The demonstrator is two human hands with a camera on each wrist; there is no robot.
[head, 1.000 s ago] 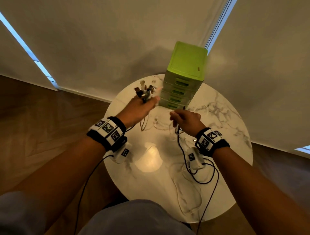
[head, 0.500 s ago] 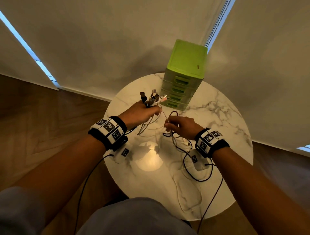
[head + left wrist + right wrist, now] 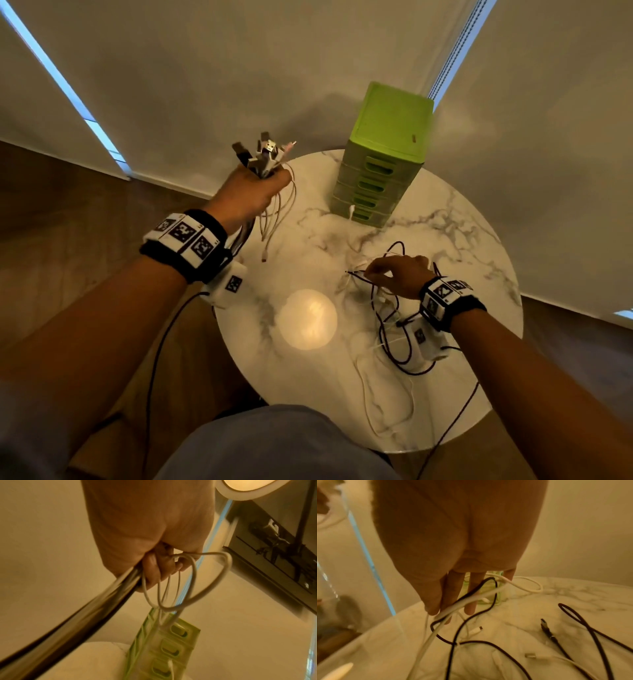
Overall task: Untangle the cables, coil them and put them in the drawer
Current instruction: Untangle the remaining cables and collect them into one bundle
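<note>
My left hand is raised over the table's left edge and grips a bundle of cable ends, plugs pointing up. Pale cable loops hang from that fist; the left wrist view shows the white loops and a blurred dark strand. My right hand is low over the table on the right and pinches a white cable crossed by a black cable. Loose black and white cables lie tangled beneath it. The green drawer unit stands at the back with all its drawers closed.
The round marble table carries a bright lamp reflection in its middle. A black USB plug and a white plug lie on the top. A white cable end hangs at the unit's lower drawers. Walls stand close behind.
My left hand has risen and swung left with the bundle of plugs. My right hand has moved right and down toward the table, so the cables now stretch apart between the hands.
</note>
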